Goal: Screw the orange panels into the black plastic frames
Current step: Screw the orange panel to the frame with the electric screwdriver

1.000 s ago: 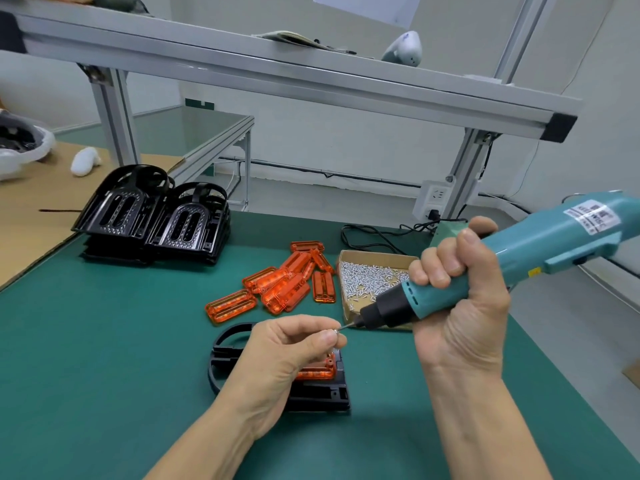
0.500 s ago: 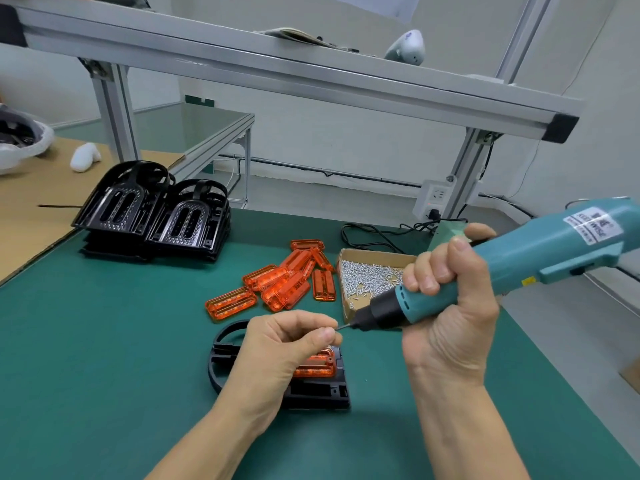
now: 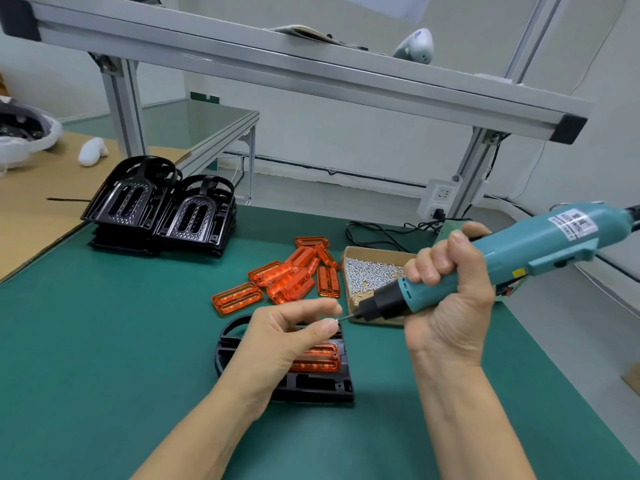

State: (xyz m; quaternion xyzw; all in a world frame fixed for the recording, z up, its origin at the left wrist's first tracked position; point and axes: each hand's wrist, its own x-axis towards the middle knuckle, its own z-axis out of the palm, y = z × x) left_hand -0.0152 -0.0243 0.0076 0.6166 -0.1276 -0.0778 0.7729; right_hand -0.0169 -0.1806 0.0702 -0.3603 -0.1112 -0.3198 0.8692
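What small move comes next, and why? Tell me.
Probably let go of the screw and lower the electric screwdriver to the orange panel in the black frame: the left hand pinches the screw at the bit tip, above the panel.

Orange panels (image 3: 290, 273), teal screwdriver (image 3: 512, 258)

Left hand (image 3: 277, 336) pinches screw (image 3: 335, 319) at screwdriver (image 3: 485, 268) tip.

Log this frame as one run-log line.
step: loading screw on bit | left hand: pinches screw | right hand: grips screwdriver | orange panel: in black frame
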